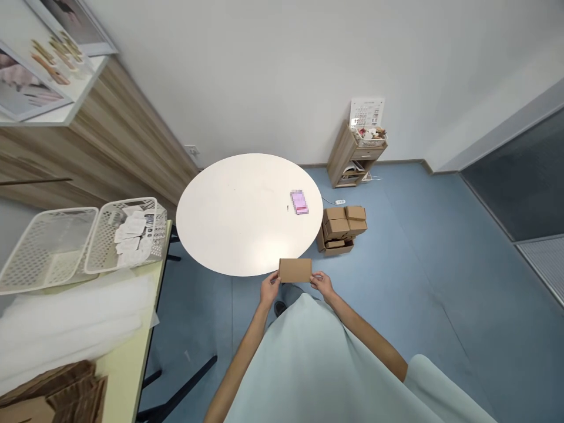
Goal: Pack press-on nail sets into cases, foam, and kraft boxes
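A small brown cardboard box is held level between my two hands, just over the near edge of the round white table. My left hand pinches its left end, with the thumb near the lower corner. At the opposite end, my right hand grips the lower right corner. The box looks closed from above; its underside is hidden. On the table's right part lies a blurred pink and purple item, too pixelated to name.
On the floor right of the table, small cardboard boxes fill a larger carton. A wooden cabinet stands at the wall. To the left, a side table bears white baskets, white wrapping sheets and flat cardboard.
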`<state>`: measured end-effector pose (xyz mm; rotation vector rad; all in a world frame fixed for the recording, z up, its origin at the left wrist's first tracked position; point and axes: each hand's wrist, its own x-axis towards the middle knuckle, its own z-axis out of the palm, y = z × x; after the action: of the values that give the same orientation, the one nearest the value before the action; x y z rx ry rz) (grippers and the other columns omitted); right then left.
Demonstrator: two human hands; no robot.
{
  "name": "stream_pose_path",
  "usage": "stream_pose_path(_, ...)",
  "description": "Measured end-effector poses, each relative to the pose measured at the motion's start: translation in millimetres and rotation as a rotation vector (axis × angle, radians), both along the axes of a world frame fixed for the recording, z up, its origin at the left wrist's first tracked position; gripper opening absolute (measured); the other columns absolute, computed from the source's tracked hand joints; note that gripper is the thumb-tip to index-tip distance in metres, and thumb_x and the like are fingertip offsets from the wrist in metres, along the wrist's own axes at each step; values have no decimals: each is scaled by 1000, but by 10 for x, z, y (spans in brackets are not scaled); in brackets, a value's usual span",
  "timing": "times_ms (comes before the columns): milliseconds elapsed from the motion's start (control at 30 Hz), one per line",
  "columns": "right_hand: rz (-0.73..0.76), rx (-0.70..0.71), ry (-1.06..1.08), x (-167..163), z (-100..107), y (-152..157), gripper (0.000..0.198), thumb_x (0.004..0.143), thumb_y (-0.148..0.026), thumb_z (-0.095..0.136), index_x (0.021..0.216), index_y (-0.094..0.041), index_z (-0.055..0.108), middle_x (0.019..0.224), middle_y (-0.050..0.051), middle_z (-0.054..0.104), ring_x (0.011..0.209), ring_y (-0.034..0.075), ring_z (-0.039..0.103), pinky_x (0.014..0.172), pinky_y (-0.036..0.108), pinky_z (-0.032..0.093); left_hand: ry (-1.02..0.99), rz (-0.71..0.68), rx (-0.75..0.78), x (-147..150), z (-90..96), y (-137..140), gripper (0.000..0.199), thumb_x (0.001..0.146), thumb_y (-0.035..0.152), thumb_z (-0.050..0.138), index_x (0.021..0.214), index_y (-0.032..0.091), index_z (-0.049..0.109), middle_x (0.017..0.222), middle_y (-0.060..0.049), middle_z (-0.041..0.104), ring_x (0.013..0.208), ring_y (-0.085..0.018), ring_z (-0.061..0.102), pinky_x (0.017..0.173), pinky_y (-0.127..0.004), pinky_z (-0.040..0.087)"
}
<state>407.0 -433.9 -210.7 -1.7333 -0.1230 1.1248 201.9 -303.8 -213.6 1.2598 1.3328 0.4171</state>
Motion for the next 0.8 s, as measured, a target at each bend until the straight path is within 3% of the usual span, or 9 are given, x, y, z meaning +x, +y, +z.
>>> stream_pose_path(233,-113,47,-4,414,189,-397,60,52,-60,98,90,-23,70,88,6,79,89,25,78,76,34,61,-112,-133,-11,409,149,-143,32,85,23,80,117,17,81,125,-13,81,122,-34,76,111,-51,59)
stream_pose_path(467,-192,56,-32,916,227,-448,65,51,-68,96,90,-22,71,89,7,81,82,26,79,72,35,61,-35,-284,1,1004,246,-21,35,88,23,78,123,20,80,125,-11,82,114,-32,80,107,-48,62)
stream_pose_path(633,-261,72,-36,1546,160,-405,65,54,-68,95,93,-22,71,92,8,82,84,26,80,74,34,61,42,-386,15,1736,267,84,40,93,20,71,133,20,76,133,-11,78,113,-31,79,105,-44,61)
stream_pose_path(800,-291,37,-45,2446,28,-375,65,56,-71,94,91,-22,71,99,12,83,88,30,82,74,37,62,134,-479,23,2727,183,163,44,94,22,71,138,23,73,136,-10,77,114,-30,79,103,-41,61)
